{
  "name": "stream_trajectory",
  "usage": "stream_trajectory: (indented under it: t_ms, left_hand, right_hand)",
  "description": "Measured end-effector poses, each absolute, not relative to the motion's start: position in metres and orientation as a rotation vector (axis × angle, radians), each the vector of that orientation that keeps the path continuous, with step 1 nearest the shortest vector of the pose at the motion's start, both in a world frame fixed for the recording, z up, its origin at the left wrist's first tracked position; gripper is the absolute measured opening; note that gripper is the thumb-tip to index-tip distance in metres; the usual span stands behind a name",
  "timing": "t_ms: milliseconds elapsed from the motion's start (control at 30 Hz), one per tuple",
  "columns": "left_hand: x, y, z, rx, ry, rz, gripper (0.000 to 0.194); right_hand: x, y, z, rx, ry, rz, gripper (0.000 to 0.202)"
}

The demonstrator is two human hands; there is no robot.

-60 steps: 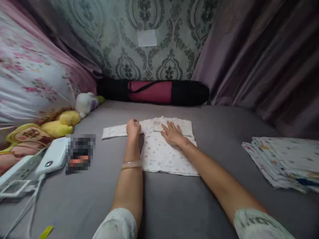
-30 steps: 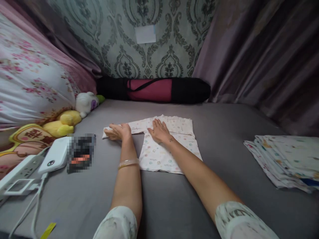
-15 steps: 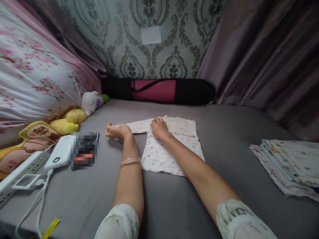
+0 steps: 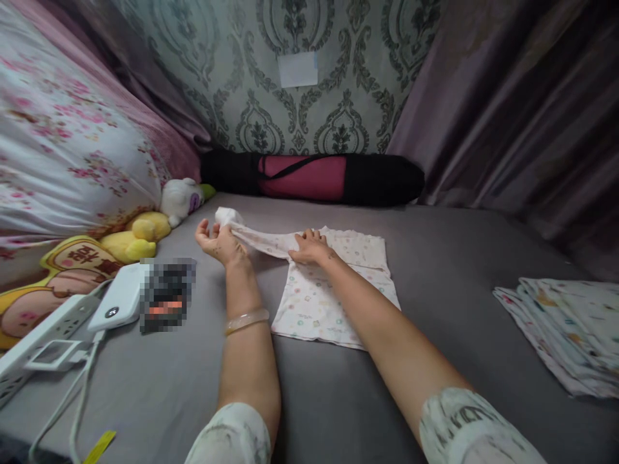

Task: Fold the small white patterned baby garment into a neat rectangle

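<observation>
A small white shirt [image 4: 316, 299] with a scattered pastel print lies on the grey sheet, its right side folded inward. One long sleeve stretches out to the left. My left hand [image 4: 221, 243], a pale bangle on its wrist, grips that sleeve near the cuff and lifts it off the sheet; the cuff end stands up behind the fingers. At the shoulder, where sleeve meets body, my right hand [image 4: 309, 247] presses down on the cloth with its fingers bent and spread. My right forearm covers part of the shirt's front.
Folded printed clothes [image 4: 565, 335] are stacked at the right. On the left are plush toys [image 4: 181, 200], a power strip [image 4: 43, 335], a white power bank [image 4: 118, 299] with cables, and a blurred-out object [image 4: 167, 296]. A black and pink bag [image 4: 309, 177] lies along the wall.
My left hand has raised the sleeve's cuff end off the sheet and moved slightly up. My right hand stays at the shirt's shoulder. The view has shifted a little.
</observation>
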State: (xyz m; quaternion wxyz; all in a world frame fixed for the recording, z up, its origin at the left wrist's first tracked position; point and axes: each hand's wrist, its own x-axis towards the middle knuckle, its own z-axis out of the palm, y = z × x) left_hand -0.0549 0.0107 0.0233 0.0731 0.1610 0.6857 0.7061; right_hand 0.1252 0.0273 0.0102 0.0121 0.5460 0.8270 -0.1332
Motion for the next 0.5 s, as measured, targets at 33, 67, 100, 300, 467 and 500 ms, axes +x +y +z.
stream_trajectory:
  t_ms: [33,67,100,300,467,500]
  left_hand:
    - [-0.055,0.012,0.027,0.542,1.937,2.162,0.061]
    - [-0.053,0.013,0.029,0.609,1.813,2.187,0.062]
    - [-0.051,0.014,0.032,0.680,1.690,2.197,0.062]
    - [-0.013,0.016,0.043,0.977,1.241,2.149,0.061]
    - [0.031,0.025,0.040,1.153,1.094,2.081,0.059]
    - [0.040,0.025,0.037,1.203,1.059,2.051,0.057]
  right_hand:
    - [0.124,0.029,0.011,1.700,2.561,-0.423,0.060]
    - [0.122,0.031,0.012,1.706,2.541,-0.432,0.063]
    - [0.121,0.033,0.012,1.722,2.519,-0.440,0.065]
    - [0.135,0.037,0.013,1.883,2.647,-0.603,0.054]
    - [0.166,0.025,0.015,2.375,2.413,-1.781,0.030]
    - [0.173,0.021,0.016,2.347,2.168,-2.184,0.028]
